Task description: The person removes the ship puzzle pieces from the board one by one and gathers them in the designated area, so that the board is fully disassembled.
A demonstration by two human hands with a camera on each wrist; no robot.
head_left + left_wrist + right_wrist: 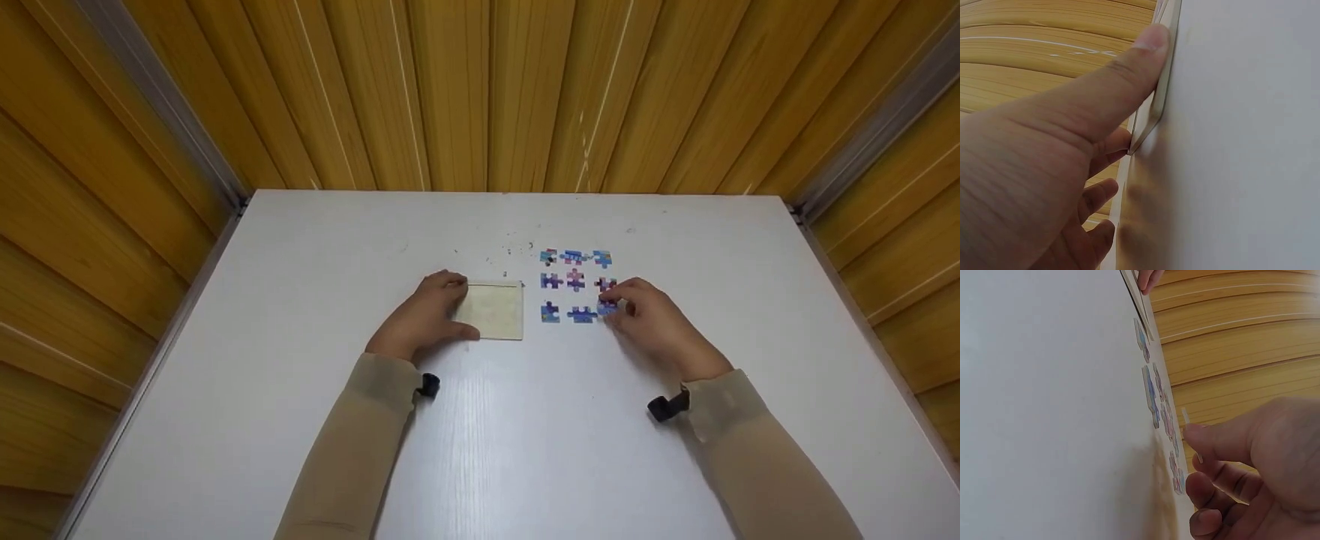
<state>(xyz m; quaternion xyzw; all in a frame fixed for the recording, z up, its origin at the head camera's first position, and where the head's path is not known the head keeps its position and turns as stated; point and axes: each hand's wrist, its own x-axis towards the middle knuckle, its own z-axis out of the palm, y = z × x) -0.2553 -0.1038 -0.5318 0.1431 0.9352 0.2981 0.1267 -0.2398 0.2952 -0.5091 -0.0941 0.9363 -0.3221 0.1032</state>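
A shallow cream square puzzle tray point(491, 313) lies on the table, left of the jigsaw pieces. My left hand point(427, 319) holds its left side, with the thumb at the near edge and fingers at the far edge. In the left wrist view the thumb presses on the tray's rim point(1158, 101). Thumb and forefinger of my right hand point(651, 326) pinch a blue-purple jigsaw piece point(607, 308) at the near right corner of the group. The right wrist view shows that piece point(1186, 415) edge-on, raised above the table, mostly hidden by the fingertips.
Several jigsaw pieces point(575, 280) in blue, purple and pink lie in spaced rows on the white table point(525, 435). Small dark specks dot the surface behind the tray. Yellow wood-look panels point(487, 97) rise behind the table and at both sides.
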